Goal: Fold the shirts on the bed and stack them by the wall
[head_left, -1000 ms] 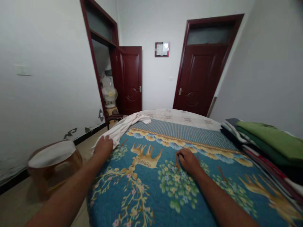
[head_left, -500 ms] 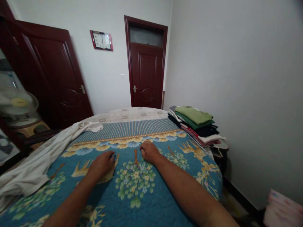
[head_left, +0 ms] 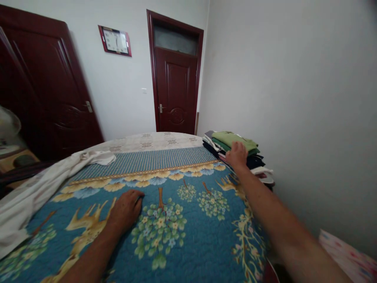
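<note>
My left hand rests on the blue patterned quilt, holding nothing, its fingers loosely bent and the thumb apart. My right arm is stretched out to the far right. At the front of a stack of folded clothes, my right hand is against the green garments, thumb and fingers apart; part of the fingertips is hidden. A light green folded garment tops the stack, over a darker green one. Below them lie dark, white and reddish folded pieces.
A crumpled white cloth lies along the left side of the bed. Behind the quilt shows a pale patterned sheet. A bare wall rises at the right, with a pink-and-white item low beside it. Two dark red doors stand beyond.
My right hand has moved from the middle of the quilt to the clothes stack at the right. The left hand stays on the quilt. The view has shifted slightly right.
</note>
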`<state>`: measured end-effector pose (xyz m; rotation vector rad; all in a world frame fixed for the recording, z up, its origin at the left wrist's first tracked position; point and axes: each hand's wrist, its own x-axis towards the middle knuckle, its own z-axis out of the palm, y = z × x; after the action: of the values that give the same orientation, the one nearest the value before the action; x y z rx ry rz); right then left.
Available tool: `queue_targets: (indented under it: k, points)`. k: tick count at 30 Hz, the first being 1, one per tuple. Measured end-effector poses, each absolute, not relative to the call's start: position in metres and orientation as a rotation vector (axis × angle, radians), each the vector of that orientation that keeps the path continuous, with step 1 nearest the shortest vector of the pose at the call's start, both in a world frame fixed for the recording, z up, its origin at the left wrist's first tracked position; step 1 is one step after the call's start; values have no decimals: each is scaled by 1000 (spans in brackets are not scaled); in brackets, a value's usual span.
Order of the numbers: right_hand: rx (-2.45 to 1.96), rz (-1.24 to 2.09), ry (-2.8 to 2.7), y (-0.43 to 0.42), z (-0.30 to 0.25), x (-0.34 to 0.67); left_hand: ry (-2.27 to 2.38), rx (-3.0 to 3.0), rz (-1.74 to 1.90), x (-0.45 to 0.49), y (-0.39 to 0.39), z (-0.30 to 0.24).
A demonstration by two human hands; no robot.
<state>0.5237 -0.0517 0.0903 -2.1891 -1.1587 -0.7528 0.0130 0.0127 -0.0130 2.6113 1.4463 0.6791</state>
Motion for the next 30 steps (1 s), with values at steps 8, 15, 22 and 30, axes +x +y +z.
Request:
queue_targets:
  k: [8,15,22,30]
  points:
    - [-2554,-654,-1251,-58,103,579,1424,2620,719,13,13,-15]
    - [-2562,-668,-1203,-51,148,555,1434,2628,755,12,15,-21]
    - [-2041,-376,-1220,-42,201,468,1341,2425,903,15,6,-15]
    - [-828,966,-911,-29,112,338,868,920,979,47,-29,13]
